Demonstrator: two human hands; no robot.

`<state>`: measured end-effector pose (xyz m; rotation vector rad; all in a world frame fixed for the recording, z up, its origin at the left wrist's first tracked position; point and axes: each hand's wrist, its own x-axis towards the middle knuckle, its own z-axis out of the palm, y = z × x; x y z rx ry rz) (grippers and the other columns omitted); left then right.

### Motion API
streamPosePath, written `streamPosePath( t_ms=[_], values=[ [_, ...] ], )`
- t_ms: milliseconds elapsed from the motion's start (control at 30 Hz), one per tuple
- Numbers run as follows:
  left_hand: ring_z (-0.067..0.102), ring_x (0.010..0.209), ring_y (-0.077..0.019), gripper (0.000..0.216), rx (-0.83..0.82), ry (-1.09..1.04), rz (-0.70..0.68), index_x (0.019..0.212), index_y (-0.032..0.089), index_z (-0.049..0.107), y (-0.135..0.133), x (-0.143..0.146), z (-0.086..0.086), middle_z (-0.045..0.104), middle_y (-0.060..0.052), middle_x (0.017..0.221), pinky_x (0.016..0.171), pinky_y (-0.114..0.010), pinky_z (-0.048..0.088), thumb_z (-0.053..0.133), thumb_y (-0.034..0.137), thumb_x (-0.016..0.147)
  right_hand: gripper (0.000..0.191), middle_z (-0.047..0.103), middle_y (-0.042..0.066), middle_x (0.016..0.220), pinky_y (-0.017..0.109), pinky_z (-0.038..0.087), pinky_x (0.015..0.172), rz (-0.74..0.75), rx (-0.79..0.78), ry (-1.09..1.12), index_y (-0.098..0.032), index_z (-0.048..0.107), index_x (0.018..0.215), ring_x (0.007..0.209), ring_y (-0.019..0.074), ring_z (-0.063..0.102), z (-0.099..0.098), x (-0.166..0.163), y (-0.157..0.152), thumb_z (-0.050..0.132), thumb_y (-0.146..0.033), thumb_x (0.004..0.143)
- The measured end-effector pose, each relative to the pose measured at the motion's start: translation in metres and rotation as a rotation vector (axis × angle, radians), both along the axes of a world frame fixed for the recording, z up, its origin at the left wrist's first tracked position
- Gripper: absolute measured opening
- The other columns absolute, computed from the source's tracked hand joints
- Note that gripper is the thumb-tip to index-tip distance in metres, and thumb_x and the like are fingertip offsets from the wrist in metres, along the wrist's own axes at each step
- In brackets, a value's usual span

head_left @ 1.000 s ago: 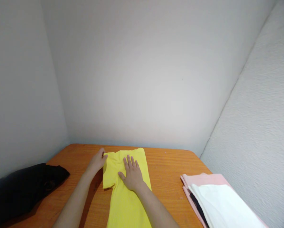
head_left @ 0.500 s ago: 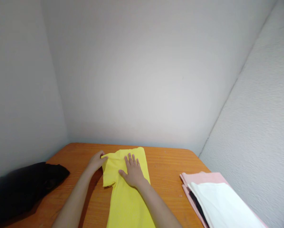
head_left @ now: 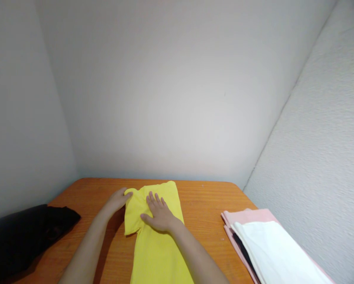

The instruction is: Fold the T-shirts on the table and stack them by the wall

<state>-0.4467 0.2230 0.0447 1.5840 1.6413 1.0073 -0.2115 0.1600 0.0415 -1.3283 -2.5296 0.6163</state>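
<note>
A yellow T-shirt (head_left: 157,248) lies folded lengthwise on the orange wooden table (head_left: 206,205). My right hand (head_left: 157,213) rests flat on its upper part, fingers spread. My left hand (head_left: 116,199) pinches the shirt's upper left edge by the folded sleeve. Both forearms reach in from the bottom of the view.
A pile of black cloth (head_left: 23,234) lies at the table's left edge. At the right edge is a stack of folded clothes, pink (head_left: 248,217) at the bottom, white (head_left: 271,252) on top, something dark between. Grey walls close the table in on three sides.
My left hand has drawn the shirt's upper left edge slightly inward. My right hand stays flat on the shirt. The view has shifted a little.
</note>
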Motion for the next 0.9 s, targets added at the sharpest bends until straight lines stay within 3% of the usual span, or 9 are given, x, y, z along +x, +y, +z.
streamPosePath(
  t_ms=[67,167,367,500,600,667,800,900],
  values=[
    [0.062,0.070,-0.0236,0.026,0.027,-0.034,0.000,0.066,0.020,0.057,0.003,0.004,0.002,0.065,-0.002,0.065,0.059,-0.031,0.046,0.062,0.045,0.063,0.087,-0.008,0.006,0.159,0.048,0.004,0.118,0.049,-0.052,0.019,-0.018,0.003,0.154,0.146,0.0257,-0.008,0.004,0.004,0.002,0.034,-0.069,0.090],
    [0.058,0.062,-0.0189,0.031,0.051,-0.093,-0.017,0.064,0.020,0.053,0.003,0.012,0.006,0.058,0.001,0.059,0.056,-0.028,0.043,0.060,0.051,0.063,0.103,-0.010,0.008,0.158,0.049,0.003,0.118,0.070,-0.012,-0.018,-0.017,0.000,0.154,0.145,0.0277,-0.010,0.004,0.005,0.001,0.049,-0.072,0.081],
    [0.049,0.041,-0.0138,0.040,0.007,-0.225,-0.129,0.074,0.022,0.046,-0.007,0.050,0.009,0.049,0.007,0.050,0.043,-0.027,0.041,0.051,0.062,0.072,0.104,-0.010,0.008,0.158,0.053,-0.001,0.117,-0.023,0.140,-0.090,-0.016,0.002,0.154,0.144,0.0314,-0.013,-0.004,-0.004,-0.010,0.041,-0.078,0.080],
    [0.052,0.046,-0.0135,0.039,0.029,-0.231,-0.110,0.078,0.022,0.046,-0.005,0.065,0.006,0.052,0.006,0.056,0.047,-0.027,0.043,0.051,0.060,0.073,0.104,-0.007,0.011,0.159,0.054,0.003,0.117,-0.034,0.158,-0.077,-0.012,0.003,0.154,0.145,0.0329,-0.010,-0.001,-0.004,-0.010,0.039,-0.078,0.082],
    [0.054,0.055,-0.0137,0.034,0.047,-0.183,-0.044,0.075,0.022,0.046,0.000,0.048,0.000,0.052,0.006,0.061,0.053,-0.025,0.043,0.053,0.055,0.071,0.082,0.002,0.009,0.160,0.051,0.010,0.116,-0.030,0.095,-0.017,-0.016,0.011,0.154,0.146,0.0293,-0.002,0.005,-0.001,-0.005,0.032,-0.066,0.092],
    [0.054,0.057,-0.0143,0.026,0.021,-0.132,-0.001,0.072,0.022,0.046,0.004,0.027,-0.005,0.053,0.005,0.059,0.053,-0.025,0.042,0.055,0.046,0.070,0.063,0.017,0.008,0.159,0.047,0.017,0.115,-0.101,0.133,0.033,-0.020,0.026,0.150,0.145,0.0271,0.010,0.008,0.000,-0.002,0.033,-0.052,0.096],
    [0.055,0.054,-0.0163,0.013,-0.082,-0.025,0.068,0.067,0.022,0.045,0.008,-0.011,-0.020,0.057,0.002,0.056,0.052,-0.026,0.043,0.056,0.029,0.067,0.036,0.055,0.008,0.128,0.038,0.034,0.103,-0.232,0.279,0.101,-0.022,0.055,0.125,0.122,0.0231,0.043,0.010,-0.005,-0.001,0.048,-0.034,0.092],
    [0.058,0.057,-0.0189,0.011,-0.133,0.052,0.088,0.064,0.021,0.048,0.011,-0.021,-0.029,0.060,-0.001,0.057,0.054,-0.027,0.043,0.058,0.026,0.066,0.030,0.059,0.006,0.118,0.036,0.037,0.098,-0.176,0.290,0.111,-0.023,0.057,0.119,0.113,0.0219,0.048,0.005,-0.009,-0.004,0.050,-0.034,0.091]
  ],
)
